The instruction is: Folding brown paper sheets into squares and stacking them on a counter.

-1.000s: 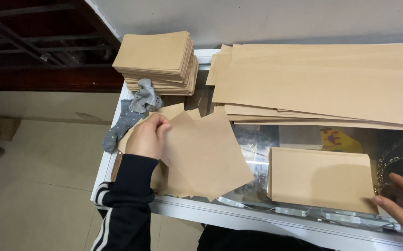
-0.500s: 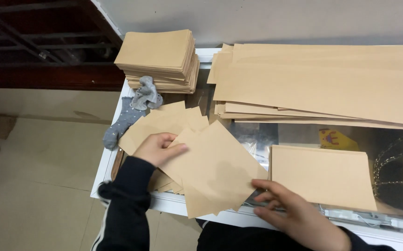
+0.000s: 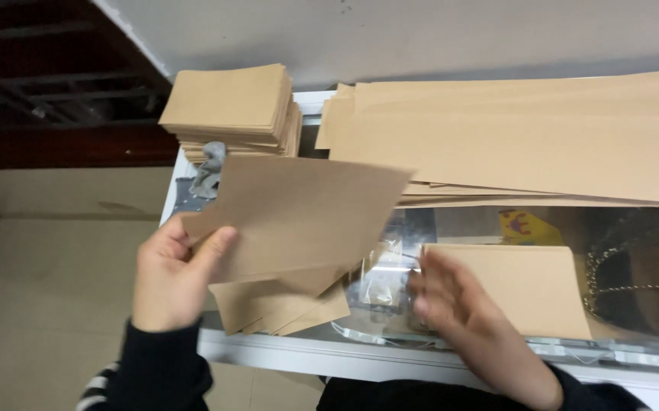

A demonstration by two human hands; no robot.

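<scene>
Left hand (image 3: 173,278) now lifts one brown sheet (image 3: 307,217) off the loose pile (image 3: 284,304) — thumb and fingers pinching its left edge. Right hand (image 3: 463,320) has let go, open, blurred, over the small stack (image 3: 527,285).

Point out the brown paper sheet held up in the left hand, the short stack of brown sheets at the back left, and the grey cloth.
Brown paper sheet (image 3: 310,213), head view, middle of its face.
Short stack of brown sheets (image 3: 227,99), head view, top sheet.
Grey cloth (image 3: 209,171), head view, its crumpled middle.
</scene>
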